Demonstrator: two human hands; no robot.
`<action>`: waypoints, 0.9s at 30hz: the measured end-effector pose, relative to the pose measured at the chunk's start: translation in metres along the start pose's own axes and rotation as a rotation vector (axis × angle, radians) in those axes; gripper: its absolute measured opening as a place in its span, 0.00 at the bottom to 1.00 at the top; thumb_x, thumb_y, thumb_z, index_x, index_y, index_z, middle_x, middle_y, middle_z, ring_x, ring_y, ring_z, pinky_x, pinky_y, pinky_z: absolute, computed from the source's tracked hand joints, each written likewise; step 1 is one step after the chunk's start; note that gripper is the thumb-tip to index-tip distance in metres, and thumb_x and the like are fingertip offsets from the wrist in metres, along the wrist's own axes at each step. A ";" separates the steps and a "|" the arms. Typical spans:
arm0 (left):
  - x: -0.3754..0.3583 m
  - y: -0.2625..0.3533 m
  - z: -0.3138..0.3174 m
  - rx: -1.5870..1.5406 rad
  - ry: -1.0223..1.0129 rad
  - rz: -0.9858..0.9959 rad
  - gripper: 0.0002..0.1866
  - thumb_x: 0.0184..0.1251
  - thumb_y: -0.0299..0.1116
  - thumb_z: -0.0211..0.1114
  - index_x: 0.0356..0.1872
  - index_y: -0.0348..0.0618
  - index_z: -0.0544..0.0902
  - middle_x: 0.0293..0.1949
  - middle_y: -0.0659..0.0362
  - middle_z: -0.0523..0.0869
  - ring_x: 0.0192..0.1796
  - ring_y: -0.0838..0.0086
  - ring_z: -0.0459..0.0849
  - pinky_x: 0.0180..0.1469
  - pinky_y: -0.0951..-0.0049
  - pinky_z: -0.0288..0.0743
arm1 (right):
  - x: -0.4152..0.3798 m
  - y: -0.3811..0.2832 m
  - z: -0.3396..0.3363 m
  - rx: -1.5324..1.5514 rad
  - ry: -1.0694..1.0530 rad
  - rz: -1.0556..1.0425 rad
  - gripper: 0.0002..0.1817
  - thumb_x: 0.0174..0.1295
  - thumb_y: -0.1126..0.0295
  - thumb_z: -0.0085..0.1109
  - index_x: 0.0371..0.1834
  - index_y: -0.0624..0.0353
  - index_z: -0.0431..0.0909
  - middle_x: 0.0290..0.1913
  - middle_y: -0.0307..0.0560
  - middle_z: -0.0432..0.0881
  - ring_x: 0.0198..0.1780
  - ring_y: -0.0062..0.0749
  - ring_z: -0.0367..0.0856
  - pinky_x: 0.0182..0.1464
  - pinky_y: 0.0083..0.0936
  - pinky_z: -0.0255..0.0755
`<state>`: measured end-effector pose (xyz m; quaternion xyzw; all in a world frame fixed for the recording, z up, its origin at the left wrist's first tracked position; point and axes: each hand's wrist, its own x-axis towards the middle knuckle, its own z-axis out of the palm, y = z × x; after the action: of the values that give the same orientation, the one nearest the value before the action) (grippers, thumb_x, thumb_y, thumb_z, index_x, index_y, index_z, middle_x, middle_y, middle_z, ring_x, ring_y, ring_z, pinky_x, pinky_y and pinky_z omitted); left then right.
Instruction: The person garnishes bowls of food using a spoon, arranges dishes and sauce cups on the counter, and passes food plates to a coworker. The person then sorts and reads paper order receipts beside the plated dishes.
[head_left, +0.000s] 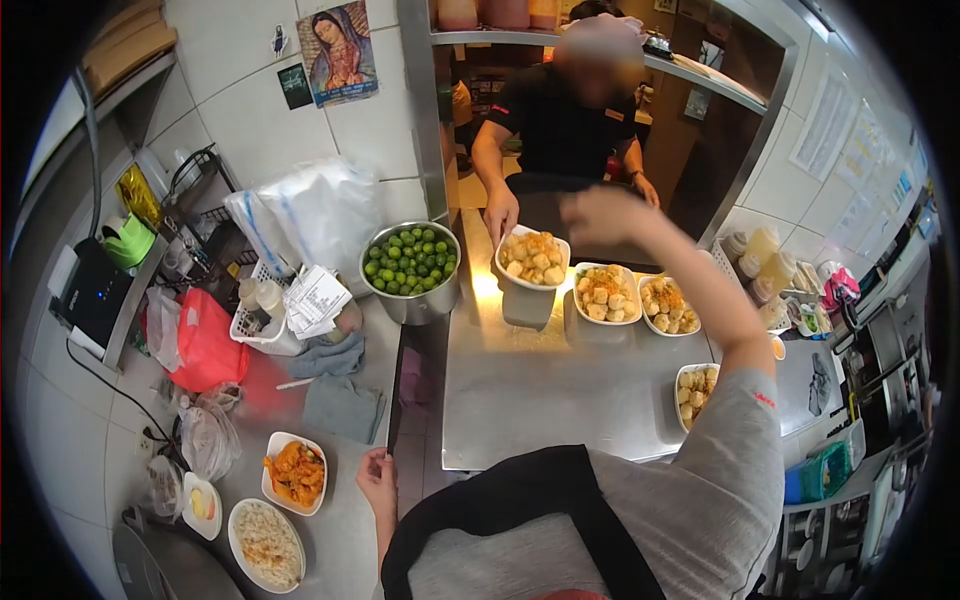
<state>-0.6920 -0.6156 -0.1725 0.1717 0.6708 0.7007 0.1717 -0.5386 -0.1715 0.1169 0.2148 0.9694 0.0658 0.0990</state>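
My right hand (600,215) is stretched over the far side of the steel counter (560,410), smeared by motion, so its fingers do not show clearly. Below it are a white bowl of pale cubes with orange bits (606,294) and a similar bowl (670,304). A co-worker's hand (501,214) grips another such bowl (532,258) by its rim. Low at the left, my left hand (377,480) has its fingers curled on the edge of the left counter (345,460). Nearest to it are a bowl of orange-sauced food (295,474) and an oval bowl of rice (267,545).
A steel pot of small green citrus (411,270) stands at the left counter's far end. Receipts (316,302), a white basket (262,325), grey cloths (343,405) and a red bag (208,342) sit nearby. Another bowl of pale cubes (692,392) lies under my right arm. The co-worker (570,120) stands behind the pass-through.
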 end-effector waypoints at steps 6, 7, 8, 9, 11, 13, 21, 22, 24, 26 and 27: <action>0.000 0.000 0.002 -0.003 0.049 0.049 0.06 0.58 0.24 0.59 0.36 0.37 0.75 0.17 0.68 0.70 0.17 0.87 0.65 0.18 0.86 0.57 | -0.083 -0.020 0.181 1.059 -0.124 0.193 0.09 0.53 0.66 0.54 0.33 0.58 0.80 0.27 0.47 0.81 0.30 0.28 0.80 0.32 0.24 0.74; 0.002 -0.010 -0.001 0.033 0.044 0.062 0.05 0.57 0.23 0.59 0.35 0.38 0.76 0.17 0.68 0.70 0.18 0.87 0.66 0.20 0.86 0.58 | -0.091 -0.021 0.204 1.061 -0.138 0.321 0.09 0.51 0.68 0.55 0.33 0.59 0.80 0.26 0.45 0.80 0.28 0.25 0.79 0.29 0.21 0.73; 0.004 -0.016 -0.004 0.069 0.050 0.075 0.05 0.56 0.23 0.59 0.35 0.38 0.76 0.17 0.68 0.71 0.19 0.87 0.67 0.21 0.85 0.59 | -0.096 -0.017 0.240 1.184 -0.110 0.427 0.09 0.50 0.68 0.57 0.34 0.59 0.79 0.27 0.46 0.81 0.29 0.29 0.80 0.31 0.23 0.73; 0.006 -0.018 -0.007 0.053 0.077 0.091 0.05 0.56 0.23 0.59 0.35 0.38 0.76 0.17 0.68 0.71 0.19 0.87 0.67 0.21 0.85 0.59 | -0.099 -0.014 0.267 0.986 0.032 0.358 0.11 0.50 0.69 0.58 0.37 0.60 0.78 0.30 0.48 0.81 0.29 0.32 0.80 0.32 0.24 0.73; 0.006 -0.019 -0.007 0.086 0.016 0.056 0.05 0.54 0.21 0.60 0.33 0.38 0.77 0.17 0.68 0.71 0.21 0.86 0.68 0.24 0.84 0.62 | -0.102 -0.016 0.283 0.770 0.178 0.266 0.14 0.50 0.69 0.59 0.40 0.62 0.76 0.32 0.50 0.81 0.30 0.34 0.80 0.34 0.26 0.74; 0.007 -0.013 -0.005 0.089 0.017 0.069 0.05 0.54 0.21 0.60 0.32 0.38 0.77 0.18 0.68 0.71 0.21 0.86 0.68 0.25 0.84 0.62 | -0.104 -0.022 0.280 0.852 0.490 0.417 0.22 0.49 0.68 0.61 0.47 0.67 0.71 0.40 0.58 0.79 0.32 0.40 0.80 0.37 0.30 0.73; 0.006 -0.017 -0.004 0.077 0.035 0.110 0.04 0.54 0.21 0.60 0.31 0.37 0.78 0.17 0.69 0.71 0.21 0.87 0.68 0.23 0.86 0.60 | -0.099 -0.033 0.285 0.768 0.427 0.397 0.30 0.48 0.68 0.62 0.54 0.69 0.64 0.47 0.63 0.72 0.42 0.50 0.77 0.44 0.36 0.71; 0.007 -0.026 -0.004 0.049 0.045 0.094 0.04 0.54 0.21 0.61 0.31 0.37 0.78 0.17 0.69 0.71 0.20 0.88 0.67 0.23 0.86 0.59 | -0.099 -0.042 0.280 0.695 0.393 0.465 0.30 0.48 0.68 0.61 0.56 0.68 0.63 0.50 0.63 0.71 0.42 0.49 0.77 0.44 0.35 0.71; 0.006 -0.028 -0.006 0.017 0.060 0.078 0.04 0.54 0.21 0.61 0.32 0.38 0.78 0.17 0.69 0.71 0.20 0.89 0.66 0.22 0.86 0.58 | -0.093 -0.065 0.278 0.619 0.359 0.528 0.31 0.49 0.69 0.60 0.57 0.67 0.63 0.52 0.63 0.70 0.42 0.48 0.76 0.44 0.35 0.71; 0.004 -0.017 -0.003 0.076 0.067 0.089 0.05 0.53 0.22 0.62 0.32 0.38 0.78 0.17 0.70 0.71 0.19 0.89 0.65 0.21 0.86 0.57 | -0.082 -0.099 0.281 0.574 0.540 0.425 0.34 0.51 0.69 0.58 0.61 0.65 0.57 0.58 0.64 0.63 0.53 0.54 0.68 0.53 0.38 0.66; 0.003 -0.016 -0.002 0.072 0.074 0.087 0.05 0.53 0.22 0.62 0.32 0.38 0.78 0.17 0.70 0.71 0.19 0.89 0.65 0.21 0.86 0.57 | -0.079 -0.124 0.270 0.639 0.600 0.325 0.34 0.51 0.69 0.58 0.62 0.64 0.56 0.60 0.63 0.60 0.57 0.55 0.64 0.57 0.38 0.62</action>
<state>-0.6960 -0.6155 -0.1885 0.1807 0.6932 0.6890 0.1096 -0.4585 -0.2938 -0.1530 0.3549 0.8807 -0.1621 -0.2684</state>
